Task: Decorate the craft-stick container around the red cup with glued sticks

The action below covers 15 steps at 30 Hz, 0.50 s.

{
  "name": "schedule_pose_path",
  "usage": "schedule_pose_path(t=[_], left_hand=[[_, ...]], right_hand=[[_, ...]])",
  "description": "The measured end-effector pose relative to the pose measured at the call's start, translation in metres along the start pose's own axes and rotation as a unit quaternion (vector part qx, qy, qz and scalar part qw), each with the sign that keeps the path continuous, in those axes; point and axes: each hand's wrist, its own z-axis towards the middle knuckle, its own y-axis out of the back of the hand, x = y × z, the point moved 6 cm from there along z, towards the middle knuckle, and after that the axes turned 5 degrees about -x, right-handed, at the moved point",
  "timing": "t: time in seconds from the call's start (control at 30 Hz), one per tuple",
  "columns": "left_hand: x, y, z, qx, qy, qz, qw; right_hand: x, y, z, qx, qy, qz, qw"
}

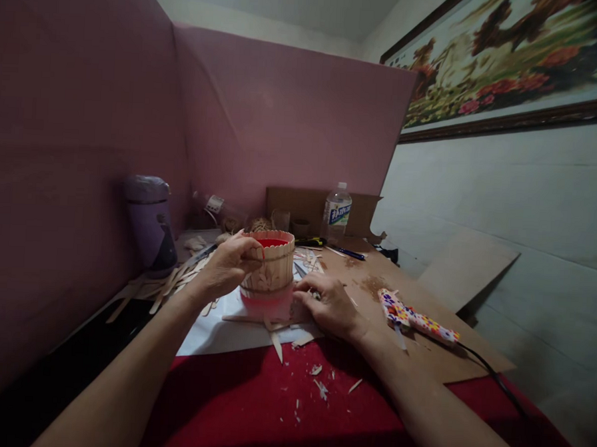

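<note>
In front of me stands a red cup (270, 277) clad in upright wooden craft sticks, with a scalloped rim and thin bands of twine around it. Its smooth lower part shows pinkish below the sticks. My left hand (229, 263) pinches the cup's left rim, thumb and fingers closed over the edge. Beside the cup's lower right side, my right hand (331, 304) rests low with its fingers curled. A small greyish thing shows at those fingers, too small to name. White paper (207, 339) and a pointed wood piece (275, 346) lie under and before the cup.
Loose craft sticks (175, 280) and a purple flask (151, 226) are on the left. A flowered glue gun (416, 318) with a black cord lies right on cardboard (436, 357). Behind stand a plastic bottle (338, 212) and twine (261, 225). Wood scraps litter the red cloth (239, 407).
</note>
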Motion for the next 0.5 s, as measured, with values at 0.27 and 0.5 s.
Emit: schedule_pose_path(t=[0.27,0.5], left_hand=[[0.014,-0.007,0.001,-0.015,-0.061,0.053,0.997],[0.021,-0.01,0.002,-0.025,-0.072,0.096,0.992]], right_hand=[[0.018,-0.008,-0.007,0.108,0.122,-0.017,0.986],[0.017,-0.022,-0.012,0.158,0.123,-0.033,0.979]])
